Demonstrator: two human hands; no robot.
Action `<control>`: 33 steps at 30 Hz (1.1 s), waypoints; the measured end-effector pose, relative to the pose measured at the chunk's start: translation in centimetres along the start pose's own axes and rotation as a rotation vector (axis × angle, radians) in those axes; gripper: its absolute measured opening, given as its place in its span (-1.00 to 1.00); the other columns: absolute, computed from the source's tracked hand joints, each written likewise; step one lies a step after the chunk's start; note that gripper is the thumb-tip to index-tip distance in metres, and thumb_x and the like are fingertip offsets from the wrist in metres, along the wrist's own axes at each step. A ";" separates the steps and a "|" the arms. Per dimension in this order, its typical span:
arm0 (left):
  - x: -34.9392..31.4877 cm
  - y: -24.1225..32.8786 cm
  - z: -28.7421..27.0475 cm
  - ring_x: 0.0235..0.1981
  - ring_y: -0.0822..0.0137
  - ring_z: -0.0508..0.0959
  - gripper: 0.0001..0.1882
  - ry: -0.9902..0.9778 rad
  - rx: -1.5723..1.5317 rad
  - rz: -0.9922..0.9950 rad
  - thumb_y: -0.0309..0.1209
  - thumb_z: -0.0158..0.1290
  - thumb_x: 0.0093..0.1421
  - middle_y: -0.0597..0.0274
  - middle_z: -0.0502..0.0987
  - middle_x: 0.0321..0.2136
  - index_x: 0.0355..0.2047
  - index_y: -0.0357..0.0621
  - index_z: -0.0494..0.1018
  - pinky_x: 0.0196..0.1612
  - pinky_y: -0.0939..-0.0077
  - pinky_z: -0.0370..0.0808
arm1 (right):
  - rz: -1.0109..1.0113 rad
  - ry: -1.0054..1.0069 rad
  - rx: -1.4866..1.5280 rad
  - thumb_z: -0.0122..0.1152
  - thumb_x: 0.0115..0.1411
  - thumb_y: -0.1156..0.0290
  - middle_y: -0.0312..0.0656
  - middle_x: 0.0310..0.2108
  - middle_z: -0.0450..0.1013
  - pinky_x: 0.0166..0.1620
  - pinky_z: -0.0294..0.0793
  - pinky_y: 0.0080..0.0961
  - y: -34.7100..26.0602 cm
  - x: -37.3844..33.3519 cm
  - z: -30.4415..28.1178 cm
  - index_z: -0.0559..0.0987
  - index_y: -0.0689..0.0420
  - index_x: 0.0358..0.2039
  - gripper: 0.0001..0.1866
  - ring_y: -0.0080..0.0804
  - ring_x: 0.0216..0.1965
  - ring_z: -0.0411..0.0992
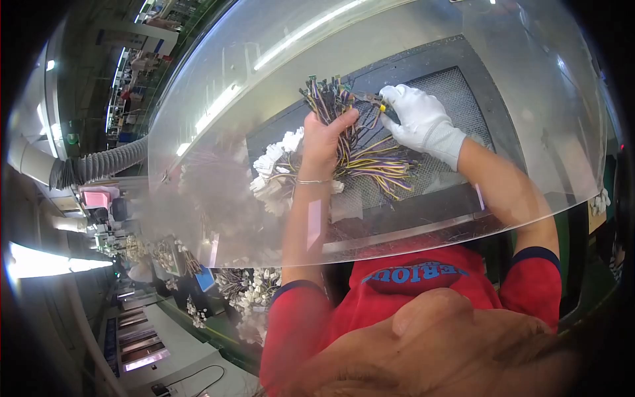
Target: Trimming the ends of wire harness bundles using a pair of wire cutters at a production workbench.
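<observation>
At far left, a grey ribbed hose runs up to the edge of a curved clear shield, which arches over my forearms and the work. Next, under the shield, a cluster of white connectors sits just beside my left wrist. My bare left hand is clamped around a bundle of wires, its small dark and green ends poking up above my thumb. The bundle is over a dark mesh panel, its yellow, purple and dark strands fanning rightward below my grip. Just right of the upper ends is a metal-tipped tool with yellow on it; my white-gloved right hand is closed around its handle.
</observation>
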State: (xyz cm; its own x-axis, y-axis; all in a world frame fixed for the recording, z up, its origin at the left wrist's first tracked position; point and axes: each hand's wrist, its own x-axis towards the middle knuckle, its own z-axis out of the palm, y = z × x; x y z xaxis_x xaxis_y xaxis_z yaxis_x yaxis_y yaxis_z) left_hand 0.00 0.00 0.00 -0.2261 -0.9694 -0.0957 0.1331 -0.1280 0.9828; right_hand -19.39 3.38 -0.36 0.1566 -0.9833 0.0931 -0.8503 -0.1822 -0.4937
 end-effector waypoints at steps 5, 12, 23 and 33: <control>-0.2 0.1 0.2 -0.43 0.51 0.51 -0.67 0.008 -0.011 -0.022 -0.59 0.25 -0.03 0.33 0.55 -0.40 -0.22 -0.21 0.48 -0.31 0.64 0.44 | 0.005 0.005 -0.007 0.11 0.15 0.22 -0.08 -0.24 0.44 -0.15 0.47 -0.21 -0.1 0.0 0.1 0.37 0.07 -0.17 -0.70 -0.11 -0.17 0.47; -0.2 0.1 -0.2 -0.43 0.51 0.52 -0.68 -0.013 -0.002 -0.009 -0.60 0.25 -0.03 0.33 0.55 -0.41 -0.22 -0.22 0.48 -0.32 0.65 0.44 | 0.021 -0.057 0.040 0.09 0.16 0.25 -0.03 -0.24 0.46 -0.14 0.46 -0.16 -0.2 0.1 0.3 0.37 0.08 -0.12 -0.70 -0.04 -0.17 0.47; -0.6 0.6 0.3 -0.43 0.50 0.52 -0.70 -0.092 0.109 -0.043 -0.62 0.27 -0.06 0.33 0.54 -0.43 -0.28 -0.23 0.48 -0.32 0.63 0.46 | 0.080 0.084 1.374 0.17 0.19 0.41 -0.42 -0.31 0.32 -0.23 0.34 -0.71 0.3 1.5 1.8 0.42 0.10 -0.13 -0.75 -0.71 -0.31 0.29; -0.7 2.3 1.2 -0.44 0.49 0.52 -0.74 -0.180 0.279 -0.052 -0.59 0.27 -0.06 0.30 0.55 -0.45 -0.33 -0.25 0.48 -0.32 0.59 0.46 | 0.115 -0.040 1.418 0.15 0.15 0.52 -0.35 -0.28 0.39 -0.21 0.39 -0.65 0.9 0.6 3.1 0.38 0.22 -0.05 -0.66 -0.63 -0.28 0.34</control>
State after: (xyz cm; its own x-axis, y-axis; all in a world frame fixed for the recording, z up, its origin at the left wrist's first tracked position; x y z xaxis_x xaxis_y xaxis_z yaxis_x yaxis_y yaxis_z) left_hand -0.73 0.64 2.49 -0.3954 -0.9074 -0.1422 -0.1473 -0.0902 0.9850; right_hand -18.51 2.58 -3.48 0.1567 -0.9875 -0.0189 0.3525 0.0739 -0.9329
